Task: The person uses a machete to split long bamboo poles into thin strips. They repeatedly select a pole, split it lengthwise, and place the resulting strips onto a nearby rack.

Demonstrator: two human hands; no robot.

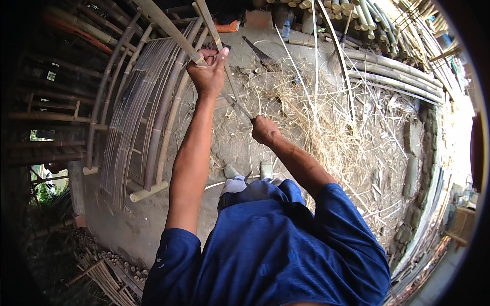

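Now grips a bamboo strip in the left hand, above the floor, slanting lengthwise far-left, away from the closed right hand; cannot tell the latter's exact hold.

blue s/s tee | wht marks, L slv | pale shoes

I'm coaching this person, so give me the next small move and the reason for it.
Probably slide the left hand slightly down toward the right hand: it holds on where the bamboo strips stand apart, while they converge near the right hand, so a closer grip might steady them.
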